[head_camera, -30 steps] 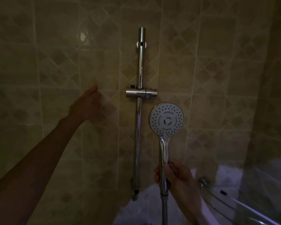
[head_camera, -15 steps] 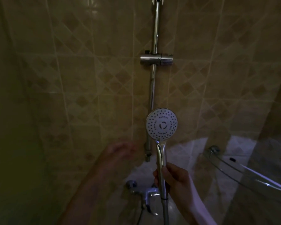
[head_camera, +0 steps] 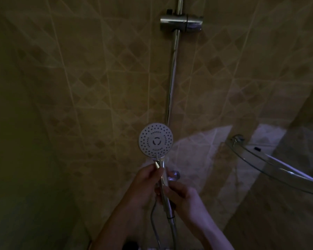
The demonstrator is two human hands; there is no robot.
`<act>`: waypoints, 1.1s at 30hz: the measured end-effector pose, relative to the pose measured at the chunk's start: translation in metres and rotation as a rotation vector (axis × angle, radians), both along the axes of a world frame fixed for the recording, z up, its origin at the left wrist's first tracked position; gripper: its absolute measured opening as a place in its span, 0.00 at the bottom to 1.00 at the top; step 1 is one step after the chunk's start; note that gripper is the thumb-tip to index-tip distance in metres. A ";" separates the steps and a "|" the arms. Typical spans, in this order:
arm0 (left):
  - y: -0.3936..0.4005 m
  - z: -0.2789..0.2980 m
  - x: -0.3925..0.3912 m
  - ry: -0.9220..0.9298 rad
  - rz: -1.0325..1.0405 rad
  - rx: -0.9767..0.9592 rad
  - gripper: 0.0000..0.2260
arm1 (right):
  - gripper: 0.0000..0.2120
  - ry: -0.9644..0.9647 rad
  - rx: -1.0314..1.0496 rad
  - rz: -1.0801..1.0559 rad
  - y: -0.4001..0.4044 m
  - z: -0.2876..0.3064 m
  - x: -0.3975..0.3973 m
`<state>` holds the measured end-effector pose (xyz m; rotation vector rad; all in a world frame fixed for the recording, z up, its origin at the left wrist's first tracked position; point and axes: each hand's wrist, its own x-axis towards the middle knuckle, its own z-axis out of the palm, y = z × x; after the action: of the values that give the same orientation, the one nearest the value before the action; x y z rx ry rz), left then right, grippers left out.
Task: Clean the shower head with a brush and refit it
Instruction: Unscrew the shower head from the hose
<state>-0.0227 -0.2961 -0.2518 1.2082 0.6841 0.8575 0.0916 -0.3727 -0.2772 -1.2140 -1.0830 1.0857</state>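
The shower head (head_camera: 156, 140) is round and white with dark nozzle holes, its face turned toward me, on a chrome handle. My left hand (head_camera: 146, 184) grips the upper handle just under the head. My right hand (head_camera: 181, 196) holds the handle lower down, near where the hose (head_camera: 172, 230) joins. On the wall above, the empty chrome holder (head_camera: 181, 22) sits on the vertical slide rail (head_camera: 172, 78). No brush is in view.
A curved glass corner shelf (head_camera: 271, 165) juts from the wall at the right, level with the shower head. Beige patterned tiles cover the wall. The room is dim.
My left hand came down from the wall and took hold of the handle below the head. The view has tilted down, so the holder now lies near the top edge.
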 end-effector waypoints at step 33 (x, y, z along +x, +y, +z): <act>-0.013 -0.054 0.036 -0.372 0.041 -0.379 0.03 | 0.10 0.026 -0.127 -0.369 -0.036 -0.085 -0.019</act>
<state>0.0134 -0.3088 -0.3055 0.6745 0.5367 0.9080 0.0722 -0.4082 -0.3622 -1.4306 -0.7395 0.8900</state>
